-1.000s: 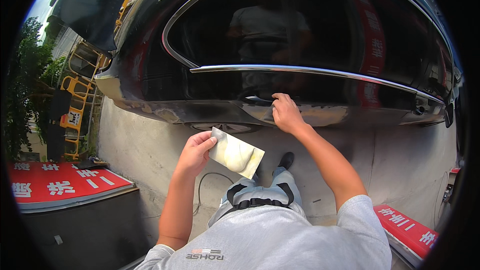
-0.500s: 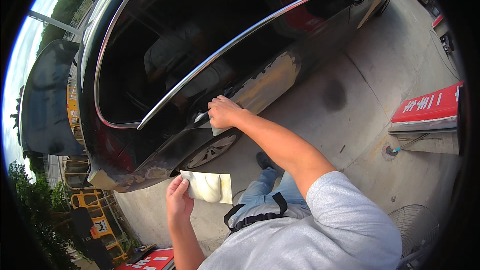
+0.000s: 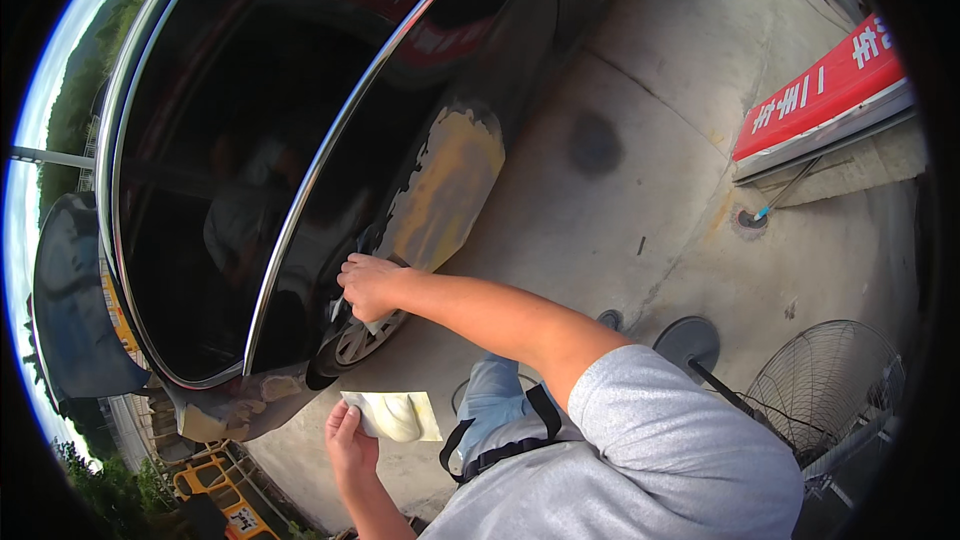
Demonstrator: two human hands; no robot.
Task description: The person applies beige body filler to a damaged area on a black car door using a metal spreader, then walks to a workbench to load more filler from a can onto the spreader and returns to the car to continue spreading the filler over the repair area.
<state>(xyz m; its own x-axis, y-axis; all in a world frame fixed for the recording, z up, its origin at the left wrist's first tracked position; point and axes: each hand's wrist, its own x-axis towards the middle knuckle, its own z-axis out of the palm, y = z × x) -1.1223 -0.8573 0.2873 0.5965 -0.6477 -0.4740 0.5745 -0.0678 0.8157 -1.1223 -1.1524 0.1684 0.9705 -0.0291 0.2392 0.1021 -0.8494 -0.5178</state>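
My left hand (image 3: 350, 445) pinches the edge of a pale rectangular board (image 3: 415, 412), which bears a smooth mound of cream-coloured putty (image 3: 395, 420). My right arm reaches across to the side of a black car (image 3: 290, 270). There my right hand (image 3: 370, 286), fingers closed, is at the panel above a wheel (image 3: 362, 342). A thin pale edge, looking like a flat spreader (image 3: 382, 323), shows below that hand; most of it is hidden. Just beyond my knuckles lies a sanded patch (image 3: 445, 190) of yellow-brown and grey with ragged edges on the car's side.
A red sign board (image 3: 820, 95) stands to the right, near a pipe with a blue fitting (image 3: 763, 212) in the concrete floor (image 3: 640, 190). At lower right are a round dark base (image 3: 688, 342) and a wire fan cage (image 3: 830, 380). Yellow barriers (image 3: 205, 485) stand at lower left.
The view has swung, so the car sits farther left and the fan cage shows more. My right hand remains at the car's side; my left still holds the board with putty.
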